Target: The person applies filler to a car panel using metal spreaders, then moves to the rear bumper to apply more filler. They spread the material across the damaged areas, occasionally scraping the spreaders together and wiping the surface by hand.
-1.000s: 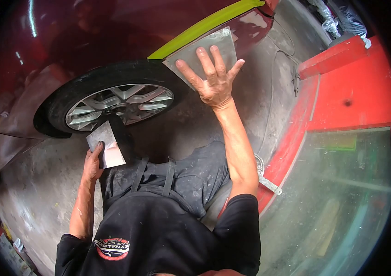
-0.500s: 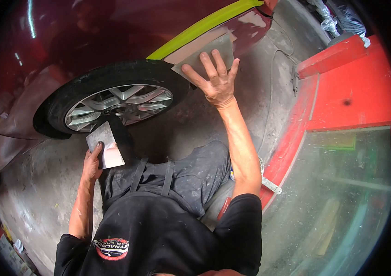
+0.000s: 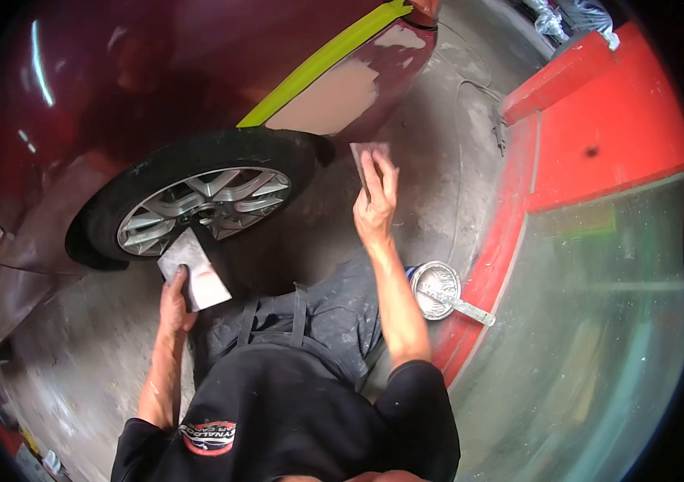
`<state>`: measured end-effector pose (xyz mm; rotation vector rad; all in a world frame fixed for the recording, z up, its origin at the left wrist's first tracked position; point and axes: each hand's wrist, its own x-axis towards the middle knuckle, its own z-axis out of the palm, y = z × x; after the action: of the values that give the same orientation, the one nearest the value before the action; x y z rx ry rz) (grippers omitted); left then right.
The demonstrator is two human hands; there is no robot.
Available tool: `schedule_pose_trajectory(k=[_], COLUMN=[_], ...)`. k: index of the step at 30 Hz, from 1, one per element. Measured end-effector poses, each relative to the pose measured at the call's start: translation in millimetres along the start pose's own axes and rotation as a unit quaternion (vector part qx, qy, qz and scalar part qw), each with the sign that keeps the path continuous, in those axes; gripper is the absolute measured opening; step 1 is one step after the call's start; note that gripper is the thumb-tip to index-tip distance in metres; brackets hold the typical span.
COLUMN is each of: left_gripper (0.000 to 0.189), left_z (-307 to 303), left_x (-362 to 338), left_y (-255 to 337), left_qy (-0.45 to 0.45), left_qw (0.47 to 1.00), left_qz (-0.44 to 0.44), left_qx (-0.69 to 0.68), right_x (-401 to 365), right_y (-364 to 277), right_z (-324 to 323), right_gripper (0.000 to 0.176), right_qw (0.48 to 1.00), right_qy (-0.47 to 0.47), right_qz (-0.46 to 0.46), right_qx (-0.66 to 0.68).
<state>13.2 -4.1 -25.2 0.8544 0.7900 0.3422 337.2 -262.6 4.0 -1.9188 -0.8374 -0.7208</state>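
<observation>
My left hand (image 3: 175, 301) is closed on a folded sheet of sandpaper (image 3: 200, 277), grey on top with a pale pink part, just below the car wheel (image 3: 205, 210). My right hand (image 3: 376, 201) pinches a smaller sheet of sandpaper (image 3: 366, 153), held away from the car over the floor. Above it, a patch of pinkish filler (image 3: 330, 100) shows on the dark red car body (image 3: 173, 72), bordered by a strip of yellow-green tape (image 3: 318, 68).
An open can (image 3: 436, 281) with a flat metal tool (image 3: 471, 310) across it stands at my right, beside a red frame (image 3: 599, 136) with a dusty glass panel (image 3: 583, 321). A thin hose (image 3: 458, 120) lies on the concrete floor (image 3: 430, 169).
My right hand has come off the filler patch and moved down toward me with its sandpaper, its spread fingers now closed on it. The view has shifted, showing the can.
</observation>
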Motion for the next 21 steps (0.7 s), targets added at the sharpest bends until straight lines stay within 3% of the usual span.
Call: schedule_pose_trajectory(k=[2, 3, 5, 6, 8, 9, 10, 12, 14, 16, 17, 20, 21], left_gripper=[0.037, 0.037, 0.040, 0.035, 0.030, 0.029, 0.028, 0.033, 0.035, 0.035, 0.036, 0.037, 0.037], left_z=[34.3, 48.8, 101.0, 118.7, 139.2, 147.2, 150.9, 151.7, 146.3, 136.1, 134.0, 124.0, 120.0], left_x=[-7.7, -8.3, -20.5, -19.4, -13.7, -13.0, -11.7, -8.9, -11.4, -12.9, -15.2, -18.5, -19.7], left_y=[-0.4, -2.7, 10.2, 9.0, 7.2, 7.5, 9.3, 12.8, 23.3, 33.4, 38.4, 45.1, 47.1], left_qy=[-0.010, -0.014, -0.034, -0.062, -0.071, -0.062, -0.055, -0.046, -0.109, -0.122, -0.121, -0.120, -0.115], left_qw=[1.000, 1.000, 0.999, 0.997, 0.993, 0.991, 0.988, 0.984, 0.985, 0.986, 0.987, 0.986, 0.987], left_qz=[-0.002, 0.003, 0.023, 0.042, 0.094, 0.117, 0.141, 0.175, 0.123, 0.104, 0.097, 0.093, 0.090], left_qx=[0.004, 0.004, 0.007, -0.024, -0.020, -0.004, 0.018, 0.002, -0.054, -0.041, -0.043, -0.066, -0.064], right_x=[-14.1, -23.5, -28.2, -28.2, -22.7, -22.3, -23.3, -37.3, -40.7, -64.1, -76.0, -53.0, -42.8], right_y=[-35.6, -50.1, -84.6, -102.0, -129.8, -137.9, -149.3, -133.1, -124.6, -102.7, -94.2, -102.5, -101.9], right_z=[-8.4, -16.2, -25.1, -31.8, -44.2, -50.9, -51.5, -45.3, -55.4, -44.3, -31.1, -23.2, -17.9], right_gripper=[0.061, 0.062, 0.060, 0.058, 0.054, 0.049, 0.049, 0.055, 0.053, 0.047, 0.044, 0.048, 0.035], right_qw=[0.983, 0.954, 0.925, 0.921, 0.941, 0.909, 0.901, 0.938, 0.944, 0.938, 0.941, 0.948, 0.962], right_qy=[0.021, -0.024, -0.057, -0.086, -0.161, -0.235, -0.240, -0.275, -0.316, -0.347, -0.295, -0.164, -0.107], right_qz=[0.145, 0.260, 0.289, 0.280, 0.121, 0.112, 0.145, 0.070, -0.065, -0.009, 0.081, 0.194, 0.183], right_qx=[0.109, 0.150, 0.240, 0.258, 0.271, 0.326, 0.331, 0.196, -0.071, 0.024, 0.147, 0.190, 0.174])
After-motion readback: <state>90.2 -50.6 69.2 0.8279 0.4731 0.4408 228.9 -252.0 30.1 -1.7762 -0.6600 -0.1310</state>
